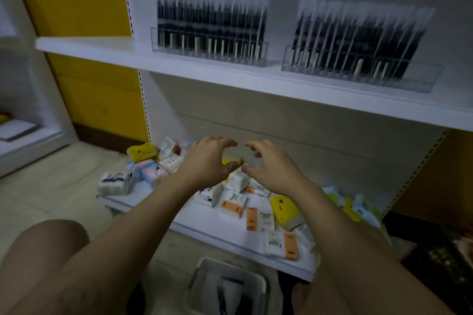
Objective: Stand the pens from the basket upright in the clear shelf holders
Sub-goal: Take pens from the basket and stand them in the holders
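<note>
Two clear holders stand on the white upper shelf [230, 77]: the left holder [210, 46] and the right holder [358, 66], both packed with upright black pens with pale caps. A grey basket [202, 279] sits on the floor between my knees, with a few dark pens [230, 289] lying in it. My left hand [207, 158] and my right hand [273, 166] hover side by side below the upper shelf, above the lower shelf, fingers loosely curled, holding nothing. The picture is blurred.
The lower shelf [217, 227] carries several scattered small packs in white, orange, yellow and blue. A yellow wall panel [84, 15] lies to the left, another white shelf unit [25, 135] at far left. My bare knees frame the basket.
</note>
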A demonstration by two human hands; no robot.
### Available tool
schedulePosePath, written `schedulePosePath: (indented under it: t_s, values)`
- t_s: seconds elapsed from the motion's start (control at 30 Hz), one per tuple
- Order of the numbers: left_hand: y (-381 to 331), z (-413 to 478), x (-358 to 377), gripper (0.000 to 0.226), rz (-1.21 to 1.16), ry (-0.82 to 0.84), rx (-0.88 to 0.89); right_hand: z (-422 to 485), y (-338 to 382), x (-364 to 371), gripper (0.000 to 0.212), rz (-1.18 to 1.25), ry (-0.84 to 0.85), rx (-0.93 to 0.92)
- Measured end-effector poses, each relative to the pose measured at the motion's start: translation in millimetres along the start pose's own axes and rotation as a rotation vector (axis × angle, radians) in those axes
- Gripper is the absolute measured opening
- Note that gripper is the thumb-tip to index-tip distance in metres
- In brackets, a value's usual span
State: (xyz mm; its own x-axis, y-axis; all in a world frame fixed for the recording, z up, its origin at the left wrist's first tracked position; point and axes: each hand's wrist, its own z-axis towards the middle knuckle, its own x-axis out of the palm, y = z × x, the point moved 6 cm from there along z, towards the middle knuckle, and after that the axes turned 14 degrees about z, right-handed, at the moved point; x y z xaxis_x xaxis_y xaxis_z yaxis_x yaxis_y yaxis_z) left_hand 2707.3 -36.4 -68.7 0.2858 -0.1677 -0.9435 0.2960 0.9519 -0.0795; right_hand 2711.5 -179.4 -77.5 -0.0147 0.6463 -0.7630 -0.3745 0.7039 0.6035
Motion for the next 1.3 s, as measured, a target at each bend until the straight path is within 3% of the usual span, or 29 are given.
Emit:
schedulePosePath:
  t_s: [0.53,0.6,0.7,0.87,1.03,1.2,1.3]
  values:
    - [47,-58,242,0.050,-0.270,0.582,-0.251,-23,-140,202,0.053,0.055,0.535,0.422]
    - [49,-74,272,0.050,-0.305,0.682,-0.300,-32,-158,226,0.044,0.087,0.587,0.485]
    - [52,-93,315,0.053,-0.336,0.828,-0.366,-47,-184,262,0.008,0.095,0.707,0.575]
    - [55,-116,372,0.049,-0.385,0.946,-0.446,-74,-226,308,0.015,0.128,0.860,0.707]
    - [53,-146,425,0.019,-0.464,1.067,-0.555,-102,-265,348,0.020,0.157,0.904,0.870]
    - [48,-160,461,0.038,-0.520,1.165,-0.597,-106,-280,368,0.039,0.198,0.903,0.967]
    - [44,-170,475,0.037,-0.550,1.217,-0.632,-111,-292,389,0.036,0.254,0.913,1.061]
